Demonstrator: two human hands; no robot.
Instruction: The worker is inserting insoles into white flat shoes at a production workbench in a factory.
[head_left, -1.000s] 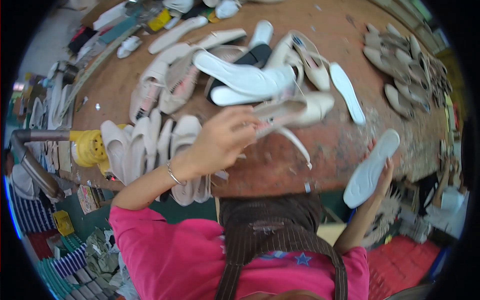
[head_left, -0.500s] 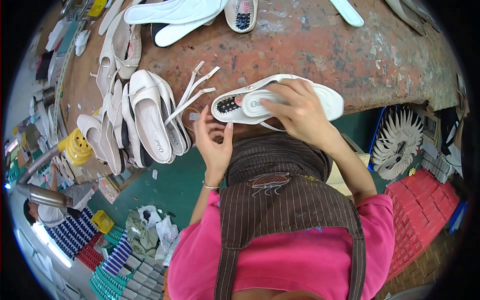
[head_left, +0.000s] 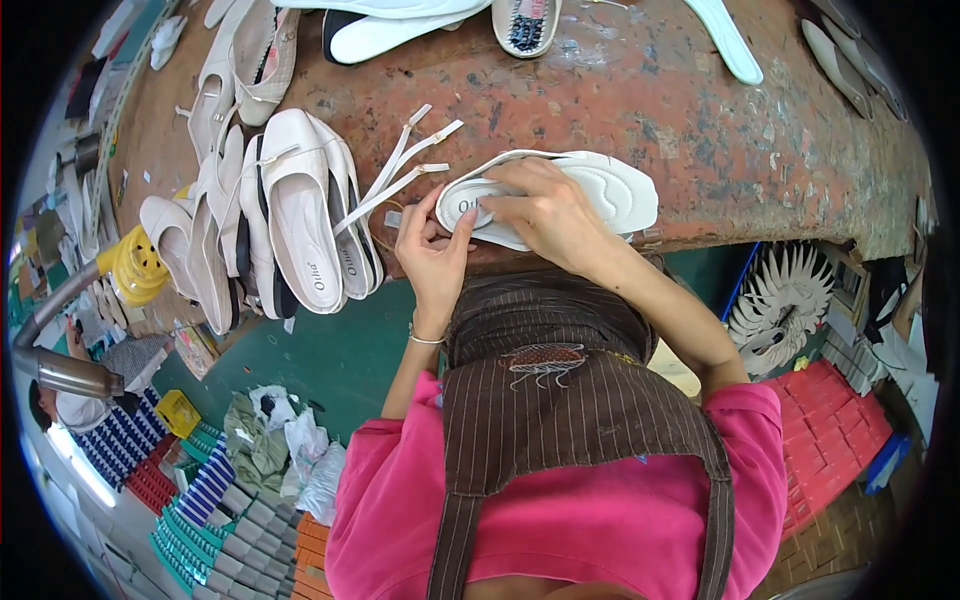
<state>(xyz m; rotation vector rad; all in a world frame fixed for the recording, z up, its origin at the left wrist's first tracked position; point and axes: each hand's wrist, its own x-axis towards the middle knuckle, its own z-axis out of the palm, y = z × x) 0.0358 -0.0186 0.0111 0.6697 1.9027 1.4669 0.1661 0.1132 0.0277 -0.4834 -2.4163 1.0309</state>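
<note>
A white shoe (head_left: 645, 200) lies sideways near the table's front edge, toe to the right. Inside it sits a white padded insole (head_left: 607, 190) with stitched curves, its heel end now down in the shoe's heel. My left hand (head_left: 432, 255) is closed around the heel end, thumb on the insole's edge and fingers at the shoe's outer rim. Reaching over the shoe's middle, my right hand (head_left: 552, 212) has its fingers bent inside it, gripping the insole near the heel; its fingertips are partly hidden.
Several cream shoes (head_left: 300, 210) stand in a row at the left, with thin white straps (head_left: 405, 165) beside them. More insoles (head_left: 400, 38) lie at the far side. A yellow lamp-like fixture (head_left: 140, 265) juts in at left. Red stacked boxes (head_left: 830, 430) stand at right.
The insole has slid left into the shoe's heel, covering the dark patch there. My left hand has closed onto the heel, and my right hand has moved left.
</note>
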